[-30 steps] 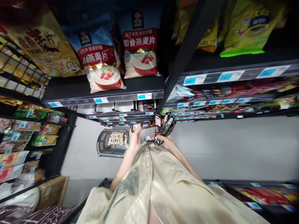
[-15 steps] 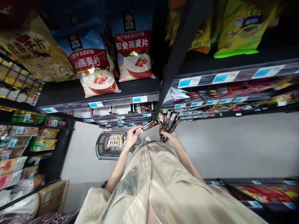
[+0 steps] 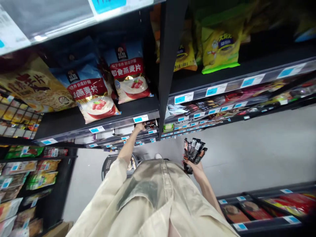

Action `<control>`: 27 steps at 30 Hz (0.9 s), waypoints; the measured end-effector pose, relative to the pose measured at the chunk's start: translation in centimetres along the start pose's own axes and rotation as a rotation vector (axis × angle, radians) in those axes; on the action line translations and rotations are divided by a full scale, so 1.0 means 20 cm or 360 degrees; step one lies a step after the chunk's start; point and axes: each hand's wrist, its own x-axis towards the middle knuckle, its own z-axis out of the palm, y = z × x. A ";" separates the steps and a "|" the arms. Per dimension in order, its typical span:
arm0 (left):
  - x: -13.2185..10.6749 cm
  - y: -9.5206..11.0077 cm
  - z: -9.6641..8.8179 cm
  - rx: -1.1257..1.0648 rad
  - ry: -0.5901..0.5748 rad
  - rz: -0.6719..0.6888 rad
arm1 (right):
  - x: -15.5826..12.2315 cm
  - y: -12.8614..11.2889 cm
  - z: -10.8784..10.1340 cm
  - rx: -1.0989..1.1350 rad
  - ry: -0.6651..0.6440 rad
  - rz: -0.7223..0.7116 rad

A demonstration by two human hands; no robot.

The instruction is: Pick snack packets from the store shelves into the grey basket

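Observation:
Several slim black stick packets with orange marks [image 3: 194,149] fan out upward from my right hand [image 3: 195,167], which is closed around their lower ends over the grey floor. My left hand [image 3: 140,126] reaches under the oatmeal shelf into the row below, at the left side of more black packets [image 3: 151,124]. Its fingers are small and partly hidden by the shelf, so whether they grip a packet cannot be made out. Below my left forearm stands a dark grey shopping basket [image 3: 106,164], partly covered by my arm and shirt, with light-coloured packets inside.
Oatmeal bags [image 3: 95,98] stand on the shelf above my left hand. A black upright post [image 3: 166,65] parts it from shelves with yellow bags [image 3: 221,49]. Racks of packaged food [image 3: 39,179] flank the left, and a low shelf [image 3: 266,225] lies at lower right.
My left hand has left the fanned packets, where it held one black packet, and moved up and left into the shelf. My right hand has shifted right and down with its packets.

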 end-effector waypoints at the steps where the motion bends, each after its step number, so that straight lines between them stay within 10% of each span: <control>1: 0.03 0.01 0.01 0.0038 -0.0025 -0.0003 | -0.01 0.01 0.00 -0.0002 0.0005 -0.0016; 9: -0.04 -0.01 0.08 0.0076 0.0011 0.0142 | -0.05 -0.04 0.16 0.0053 -0.0125 0.0010; 16: -0.50 0.03 0.19 -0.0338 0.0213 0.0250 | -0.06 -0.11 0.34 0.0159 -0.0363 0.0082; 21: -0.89 0.21 0.33 -0.1426 -0.0452 0.0439 | -0.08 -0.12 0.44 0.0225 -0.0651 0.0333; 27: -0.98 0.37 0.34 -0.1850 -0.0038 0.0041 | -0.08 -0.12 0.50 0.0196 -0.0782 0.0414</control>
